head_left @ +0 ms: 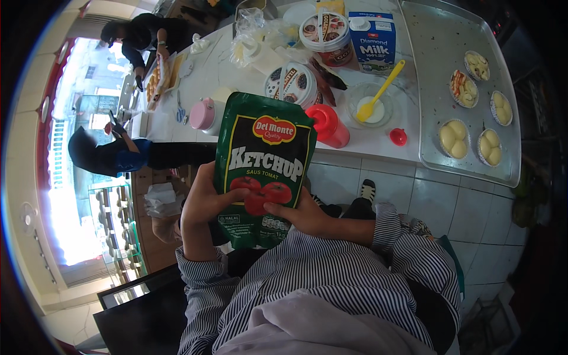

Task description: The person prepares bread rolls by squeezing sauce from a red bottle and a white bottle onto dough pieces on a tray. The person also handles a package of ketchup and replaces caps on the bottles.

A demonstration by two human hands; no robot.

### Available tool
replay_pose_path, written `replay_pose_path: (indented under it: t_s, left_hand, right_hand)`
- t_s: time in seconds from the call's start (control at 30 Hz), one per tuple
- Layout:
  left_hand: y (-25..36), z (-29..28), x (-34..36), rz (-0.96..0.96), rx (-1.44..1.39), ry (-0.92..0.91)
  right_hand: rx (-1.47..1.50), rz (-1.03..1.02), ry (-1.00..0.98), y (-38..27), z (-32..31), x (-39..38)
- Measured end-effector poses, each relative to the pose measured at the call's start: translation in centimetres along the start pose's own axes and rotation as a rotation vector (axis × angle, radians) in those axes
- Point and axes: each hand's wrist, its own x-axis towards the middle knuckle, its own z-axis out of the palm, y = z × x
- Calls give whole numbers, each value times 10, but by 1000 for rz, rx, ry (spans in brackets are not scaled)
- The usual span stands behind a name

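Observation:
My left hand (201,195) and right hand (296,213) both grip a large green pouch (260,157) with pictured tomatoes, held upright in front of my body, thumbs across its face. Just behind the pouch a red squeeze bottle (334,133) stands at the counter's near edge, its top partly hidden. A small red lid (397,136) lies to its right. A glass bowl (387,112) with white contents and a yellow spatula (381,89) sits above that.
Metal tray (438,35) with several dough-filled paper cups at right. Marble counter (195,83) holds two tubs, a blue-white carton (373,50), plastic bags, scissors and a pink jar (202,115). Two other people (136,41) (106,154) are at the left. Tiled floor (449,207) lies below.

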Motion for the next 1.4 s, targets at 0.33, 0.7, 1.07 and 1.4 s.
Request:
replay_pose_path:
  t_s: [0.33,0.7,1.07,1.4]
  left_hand:
    - [15,6,-1,57,103,6]
    - [8,0,2,-32,33,1]
    - [9,3,4,-12,-35,-8]
    - [23,4,7,-32,181,-14]
  right_hand:
    - [71,53,-6,-2,2,-1]
    - [181,95,-52,-3,-3,2]
    - [263,-34,17,-2,-15,22]
    - [183,-29,81,1,-15,22]
